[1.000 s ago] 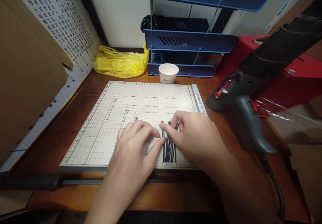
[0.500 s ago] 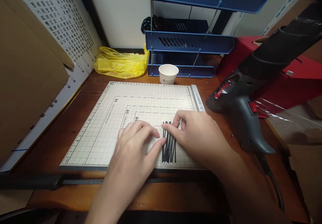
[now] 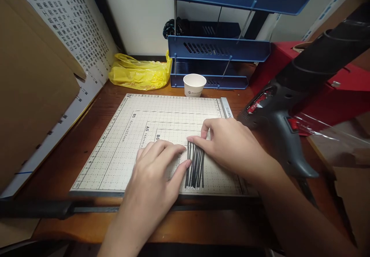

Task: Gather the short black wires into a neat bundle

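Note:
Several thin black wires [image 3: 196, 168] with silvery lower tips lie side by side on a cream gridded cutting board [image 3: 115, 160]. At their left edge is my left hand [image 3: 154, 172], its thumb tip touching the outermost wire and its index finger held apart from the thumb. My right hand [image 3: 231, 141] rests over the upper ends of the wires, thumb stretched across them and the other fingers curled on the board to the right. Neither hand is closed around a wire.
Behind the board stand a white paper cup [image 3: 194, 85], a yellow plastic bag [image 3: 140, 73] and a blue tiered rack [image 3: 219, 49]. A black heat gun [image 3: 289, 103] and a red box [image 3: 326, 99] are at the right. The cutter's black handle [image 3: 37, 207] lies front left.
My right hand has shifted slightly up, toward the wires' upper ends. The wires are spread a little wider. My left hand has barely moved.

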The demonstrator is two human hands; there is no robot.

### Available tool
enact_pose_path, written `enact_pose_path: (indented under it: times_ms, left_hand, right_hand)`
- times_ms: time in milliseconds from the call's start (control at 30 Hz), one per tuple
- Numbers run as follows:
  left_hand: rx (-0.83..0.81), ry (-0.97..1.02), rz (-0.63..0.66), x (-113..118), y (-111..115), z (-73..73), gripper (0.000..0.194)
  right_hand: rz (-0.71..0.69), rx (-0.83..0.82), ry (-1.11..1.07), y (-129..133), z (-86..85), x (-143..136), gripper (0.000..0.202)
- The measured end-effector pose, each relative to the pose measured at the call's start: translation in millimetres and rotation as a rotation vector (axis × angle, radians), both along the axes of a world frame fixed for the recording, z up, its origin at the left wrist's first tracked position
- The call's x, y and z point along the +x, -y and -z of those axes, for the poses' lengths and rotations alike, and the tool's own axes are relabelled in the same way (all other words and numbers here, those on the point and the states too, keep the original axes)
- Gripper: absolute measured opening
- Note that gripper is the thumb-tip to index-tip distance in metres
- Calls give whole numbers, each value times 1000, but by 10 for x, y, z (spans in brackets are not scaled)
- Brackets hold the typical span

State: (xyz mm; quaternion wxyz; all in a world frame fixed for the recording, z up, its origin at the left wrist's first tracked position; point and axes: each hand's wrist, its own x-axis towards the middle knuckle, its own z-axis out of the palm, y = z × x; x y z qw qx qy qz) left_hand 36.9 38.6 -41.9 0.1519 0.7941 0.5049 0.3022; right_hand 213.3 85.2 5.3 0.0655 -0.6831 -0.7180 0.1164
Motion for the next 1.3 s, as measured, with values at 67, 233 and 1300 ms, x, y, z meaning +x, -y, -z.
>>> enact_pose_path:
  times_ms: [67, 233, 1300]
  left_hand:
    - [40, -10, 19, -11, 1, 23, 22]
    - [97, -54, 43, -24, 5, 51, 24]
    - [112, -115, 69, -33, 10, 53, 25]
  right_hand:
    - [8, 7, -2, -8, 15, 9, 29]
    - [34, 8, -21, 7, 20, 20, 29]
    - [46, 45, -170, 17, 90, 68, 30]
